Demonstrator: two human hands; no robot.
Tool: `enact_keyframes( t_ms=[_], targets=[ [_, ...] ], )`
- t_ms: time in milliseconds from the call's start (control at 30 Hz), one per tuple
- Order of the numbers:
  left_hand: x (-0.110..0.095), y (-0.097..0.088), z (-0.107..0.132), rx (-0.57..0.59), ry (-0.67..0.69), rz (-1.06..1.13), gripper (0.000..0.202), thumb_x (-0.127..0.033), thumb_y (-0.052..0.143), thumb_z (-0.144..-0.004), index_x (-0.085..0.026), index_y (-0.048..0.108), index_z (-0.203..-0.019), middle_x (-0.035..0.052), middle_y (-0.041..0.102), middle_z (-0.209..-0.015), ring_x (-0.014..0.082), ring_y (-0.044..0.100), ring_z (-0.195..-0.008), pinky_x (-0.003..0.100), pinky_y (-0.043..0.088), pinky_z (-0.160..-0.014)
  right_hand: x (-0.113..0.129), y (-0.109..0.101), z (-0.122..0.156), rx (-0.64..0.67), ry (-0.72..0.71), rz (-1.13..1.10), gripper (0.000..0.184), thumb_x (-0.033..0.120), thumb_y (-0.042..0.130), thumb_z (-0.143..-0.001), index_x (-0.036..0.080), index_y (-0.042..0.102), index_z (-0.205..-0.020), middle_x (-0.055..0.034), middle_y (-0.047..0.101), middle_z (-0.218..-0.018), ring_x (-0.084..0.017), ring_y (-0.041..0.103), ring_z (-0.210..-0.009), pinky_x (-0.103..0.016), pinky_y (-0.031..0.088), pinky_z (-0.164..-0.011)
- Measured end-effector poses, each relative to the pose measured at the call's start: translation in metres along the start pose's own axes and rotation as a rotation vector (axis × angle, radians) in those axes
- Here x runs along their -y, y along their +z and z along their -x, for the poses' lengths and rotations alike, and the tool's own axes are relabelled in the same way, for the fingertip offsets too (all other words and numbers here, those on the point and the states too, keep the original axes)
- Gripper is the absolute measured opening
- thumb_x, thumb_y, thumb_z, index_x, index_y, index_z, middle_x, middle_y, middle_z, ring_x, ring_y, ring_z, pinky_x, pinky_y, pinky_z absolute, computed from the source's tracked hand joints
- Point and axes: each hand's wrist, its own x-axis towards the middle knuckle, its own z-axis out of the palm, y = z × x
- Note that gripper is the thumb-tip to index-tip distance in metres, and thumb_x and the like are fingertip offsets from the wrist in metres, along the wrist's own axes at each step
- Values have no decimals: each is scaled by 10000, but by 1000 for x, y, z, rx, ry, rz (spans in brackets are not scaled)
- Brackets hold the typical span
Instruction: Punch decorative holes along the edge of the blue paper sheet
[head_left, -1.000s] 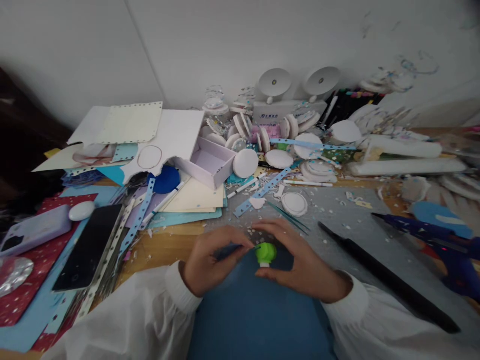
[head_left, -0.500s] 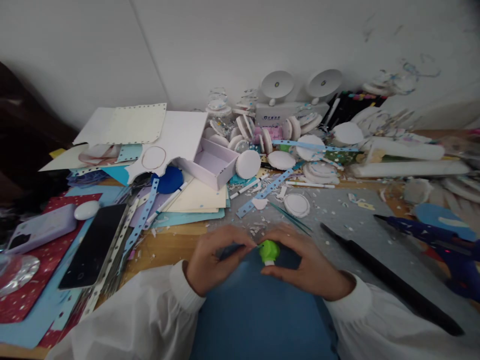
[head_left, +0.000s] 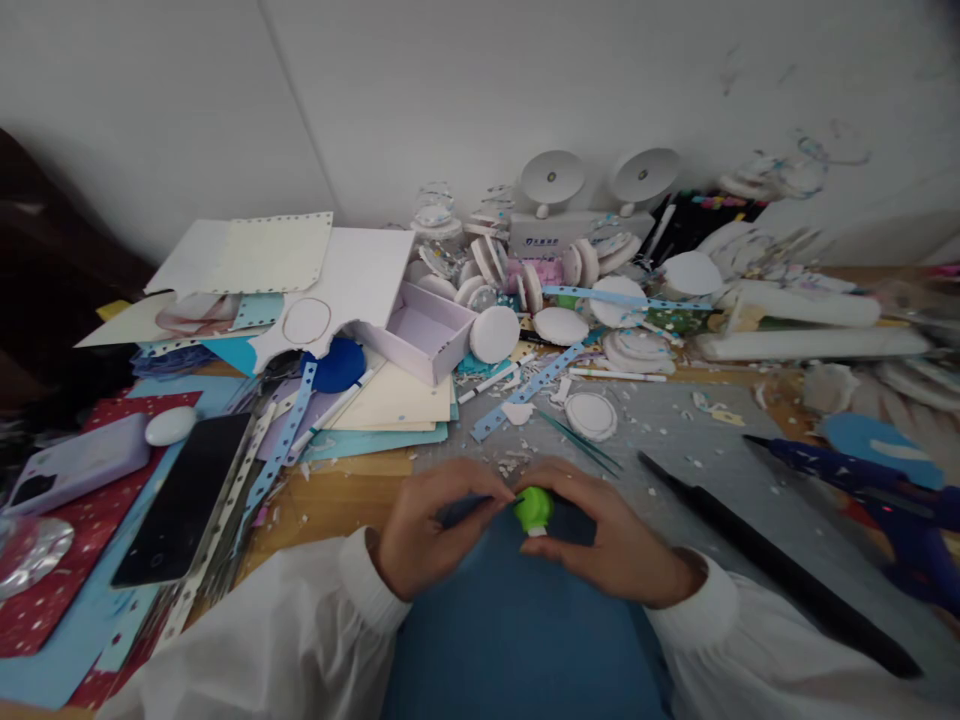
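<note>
A small bright green craft punch [head_left: 534, 508] with a white tab at its lower end is held over my blue-clad lap, at the table's front edge. My right hand [head_left: 619, 530] grips it between thumb and fingers from the right. Fingertips of my left hand [head_left: 431, 520] are pinched together against the punch's left side, by a dark slot. Whatever they pinch is too small to make out. Just beyond my hands, green tweezers [head_left: 581, 442] lie on the grey mat [head_left: 675, 420], near a white paper disc [head_left: 591, 415] and paper scraps.
To the right lie a long black tool [head_left: 772, 560] and a blue glue gun [head_left: 840, 475]. Punched blue strips [head_left: 517, 400], a lilac box [head_left: 442, 340] and stacked white discs [head_left: 495, 333] crowd the back. Papers and a black phone [head_left: 180, 500] cover the left.
The punch has shifted slightly left and down with my right hand, turning a little. My left fingertips stay pressed at its left side; a small pale bluish bit there no longer shows.
</note>
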Motion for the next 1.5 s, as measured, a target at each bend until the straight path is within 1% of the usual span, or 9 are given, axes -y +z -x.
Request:
enact_keyframes(
  t_ms=[300,433,533,633,700,800,933,1100,1500],
  targets=[
    [2,5,1,-5,-16,-29,82,-142,588,-829,-153,669,-833,69,709,-783,158,665,-743,260,536,-708,2,2,-2,-61,-8,19,204,317,647,-805,197,571,-952,-52,609,-836,-194,565,-803,-325,467,-715],
    [3,7,1,-27,-34,-9,66,-135,608,-814,-152,667,-837,60,704,-780,158,663,-737,261,533,-703,1,3,-2,-92,-45,18,184,267,631,-809,198,557,-963,-57,601,-856,-199,555,-818,-341,465,-735],
    [3,6,1,-11,-78,11,103,-147,600,-823,-157,648,-914,64,700,-851,168,655,-809,284,526,-757,-1,4,-2,-114,-64,33,193,263,622,-811,203,553,-981,-62,598,-874,-210,556,-840,-359,469,-750],
    [0,2,-1,15,-126,-22,307,-233,627,-818,-166,556,-1109,79,662,-970,181,627,-886,309,514,-791,-3,5,-2,-145,-68,76,182,256,610,-811,216,546,-976,-59,596,-879,-219,562,-853,-375,474,-762],
    [-2,0,-4,58,-113,-151,513,-368,700,-749,-175,503,-1182,97,621,-1047,210,595,-944,345,495,-826,-4,6,-2,-158,-79,108,169,251,602,-809,222,543,-965,-62,601,-900,-229,566,-876,-389,469,-784],
    [-6,-3,-11,194,-52,-427,661,-577,734,-608,-171,568,-1103,121,597,-1071,275,549,-992,418,445,-866,-3,7,-1,-150,-100,143,197,224,604,-789,228,535,-973,-68,610,-942,-238,564,-909,-402,460,-809],
    [-12,-2,-23,376,-26,-648,565,-660,678,-607,-175,639,-893,82,637,-893,273,558,-893,410,414,-799,-1,8,-2,-149,-131,196,222,213,601,-774,223,533,-985,-73,617,-954,-249,558,-912,-434,449,-816],
    [-18,1,-33,524,14,-757,490,-618,686,-628,-160,626,-790,57,645,-781,252,577,-825,398,380,-786,-1,7,-3,-138,-158,253,209,204,581,-758,215,538,-963,-74,620,-912,-258,559,-862,-450,441,-772],
    [-9,12,-31,487,81,-604,337,-459,699,-686,-163,593,-807,56,661,-831,246,591,-847,383,349,-783,-6,8,-1,-119,-116,267,239,125,567,-690,197,529,-915,-50,603,-837,-233,531,-806,-440,368,-779]
  ],
)
